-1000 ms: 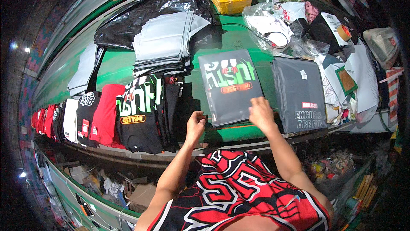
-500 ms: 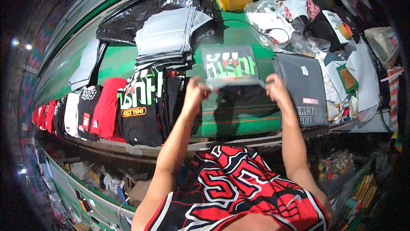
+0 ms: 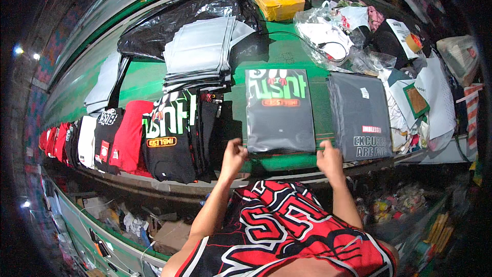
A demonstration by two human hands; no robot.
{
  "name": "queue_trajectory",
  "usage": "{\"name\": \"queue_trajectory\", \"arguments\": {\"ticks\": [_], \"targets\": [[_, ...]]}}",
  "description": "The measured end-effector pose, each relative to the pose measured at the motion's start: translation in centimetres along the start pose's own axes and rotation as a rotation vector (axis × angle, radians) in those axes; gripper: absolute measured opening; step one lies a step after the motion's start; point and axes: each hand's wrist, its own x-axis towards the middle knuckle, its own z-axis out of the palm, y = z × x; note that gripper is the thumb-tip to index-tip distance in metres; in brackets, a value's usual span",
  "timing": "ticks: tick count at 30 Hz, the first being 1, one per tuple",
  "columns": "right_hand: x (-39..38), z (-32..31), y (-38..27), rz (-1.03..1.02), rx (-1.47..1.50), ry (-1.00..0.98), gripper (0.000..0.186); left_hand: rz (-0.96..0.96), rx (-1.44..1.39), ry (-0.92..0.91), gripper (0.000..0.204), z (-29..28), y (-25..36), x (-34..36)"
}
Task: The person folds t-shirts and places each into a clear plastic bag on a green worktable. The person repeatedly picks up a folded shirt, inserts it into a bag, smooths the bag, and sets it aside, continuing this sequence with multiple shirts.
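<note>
A dark grey folded shirt with a green and orange print (image 3: 279,113), in a clear bag, lies flat on the green table before me. My left hand (image 3: 234,155) is just off its lower left corner, fingers loosely bent and apart, holding nothing. My right hand (image 3: 328,159) is by its lower right corner, also empty with bent, parted fingers. To the right lies a bagged grey stack (image 3: 362,113). Black printed shirts (image 3: 169,156) lie left of my left hand.
Behind are grey bags (image 3: 199,46) on black plastic (image 3: 143,31), and a yellow block (image 3: 277,8). Mixed garments and bags (image 3: 328,36) fill the back right. Red and white folded shirts (image 3: 128,144) line the left. The green table (image 3: 287,44) has a front edge above cluttered shelving.
Half a second ago both hands held the bagged shirt's near end raised. It now lies flat, and my hands have let go and moved down toward me.
</note>
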Motion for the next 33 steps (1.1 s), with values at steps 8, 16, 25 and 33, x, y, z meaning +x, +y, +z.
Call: {"name": "queue_trajectory", "arguments": {"ticks": [8, 16, 25, 33], "targets": [[-0.7, 7.1, -1.9, -0.504, 0.039, -0.022, 0.011, 0.030, 0.090, -0.017, 0.046, -0.6, -4.7, 1.1], [-0.2, 14.0, -8.9, -0.983, 0.065, 0.055, 0.017, -0.018, -0.029, -0.051, 0.052, -0.3, -3.5, 2.0], [1.2, 15.2, -8.8, -1.235, -0.063, 0.171, 0.013, -0.083, -0.152, -0.075, 0.059, -0.4, -2.7, 1.9], [1.5, 11.7, -3.5, -1.236, -0.100, 0.183, 0.015, -0.092, -0.148, -0.080, 0.065, -0.6, -3.2, 1.8]]}}
